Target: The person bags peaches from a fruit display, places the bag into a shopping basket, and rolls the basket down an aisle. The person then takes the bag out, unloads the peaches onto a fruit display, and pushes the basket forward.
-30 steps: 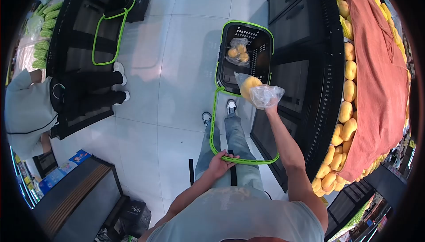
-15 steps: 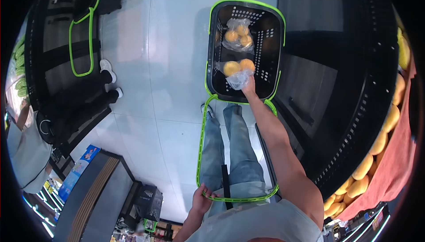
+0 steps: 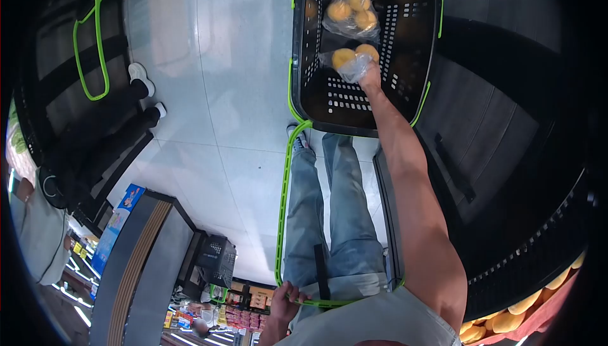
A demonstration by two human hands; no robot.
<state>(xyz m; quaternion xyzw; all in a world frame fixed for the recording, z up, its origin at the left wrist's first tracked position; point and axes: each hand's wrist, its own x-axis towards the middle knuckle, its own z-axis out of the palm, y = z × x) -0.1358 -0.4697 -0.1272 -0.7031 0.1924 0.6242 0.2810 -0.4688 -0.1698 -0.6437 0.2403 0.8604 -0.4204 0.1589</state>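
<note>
Single head-worn view, wide and round-edged, from above the wearer's torso, facing forward and steeply down; wearer's arms close, basket (image 3: 308,102) beyond, floor (image 3: 240,187) farther below.

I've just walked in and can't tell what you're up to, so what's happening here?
The person's right hand is down inside a black plastic basket, gripping a clear plastic bag of round yellow-orange fruit. Their left hand holds the basket's long green handle. A second clear bag, with three similar fruits showing, lies farther along in the basket. Whether the gripped bag rests on the basket's bottom, I can't tell.
</note>
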